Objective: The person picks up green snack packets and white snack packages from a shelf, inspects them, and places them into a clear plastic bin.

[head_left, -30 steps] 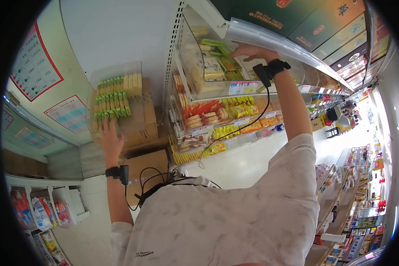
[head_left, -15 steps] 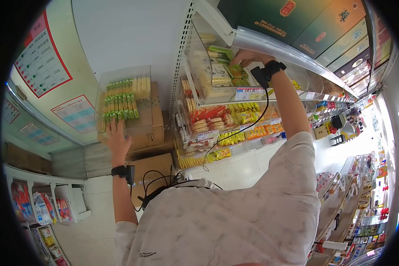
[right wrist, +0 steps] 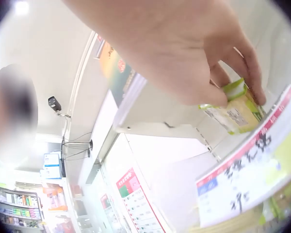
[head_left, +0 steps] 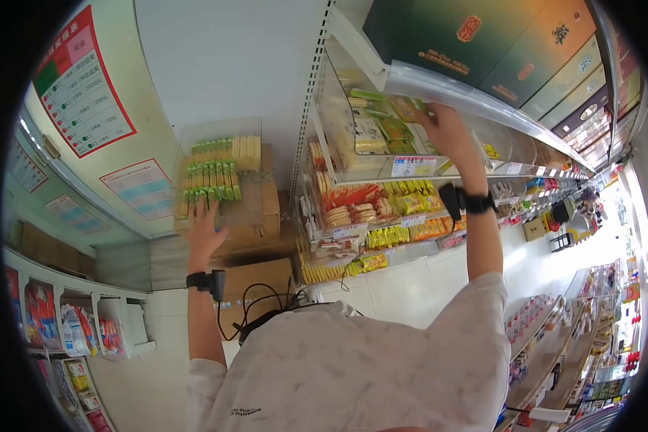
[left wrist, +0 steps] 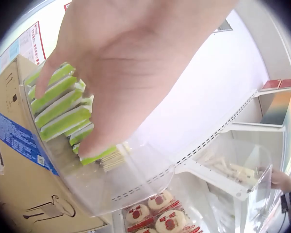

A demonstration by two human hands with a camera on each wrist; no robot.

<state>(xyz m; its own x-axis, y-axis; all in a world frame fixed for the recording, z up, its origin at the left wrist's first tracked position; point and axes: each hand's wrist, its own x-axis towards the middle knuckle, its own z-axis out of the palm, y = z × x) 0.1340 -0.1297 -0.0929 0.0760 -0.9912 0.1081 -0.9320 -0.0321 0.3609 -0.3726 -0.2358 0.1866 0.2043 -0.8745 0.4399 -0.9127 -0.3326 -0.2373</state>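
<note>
My left hand (head_left: 205, 234) is spread at the near side of a clear plastic bin (head_left: 248, 198). Its fingers touch the lowest row of green-ended snack packets (head_left: 212, 181), and the left wrist view shows thumb and fingers straddling green wrappers (left wrist: 65, 121). On the right, my other hand (head_left: 450, 133) reaches over a clear shelf bin (head_left: 371, 165) of similar packets. In the right wrist view that hand (right wrist: 203, 63) pinches a green-and-yellow snack packet (right wrist: 235, 116) between thumb and fingers, above a price label (right wrist: 247, 165).
Cardboard boxes (head_left: 270, 187) support the left bin. Lower shelves hold red-wrapped round crackers (head_left: 349, 214) and yellow packets (head_left: 389, 237). Large gift boxes (head_left: 475, 43) stand on the shelf over the right hand. Black cables (head_left: 255, 295) hang at the waist.
My right hand has drawn back from inside the shelf bin to near its front right side with a packet. The left hand stays at its packets while the head view shifts.
</note>
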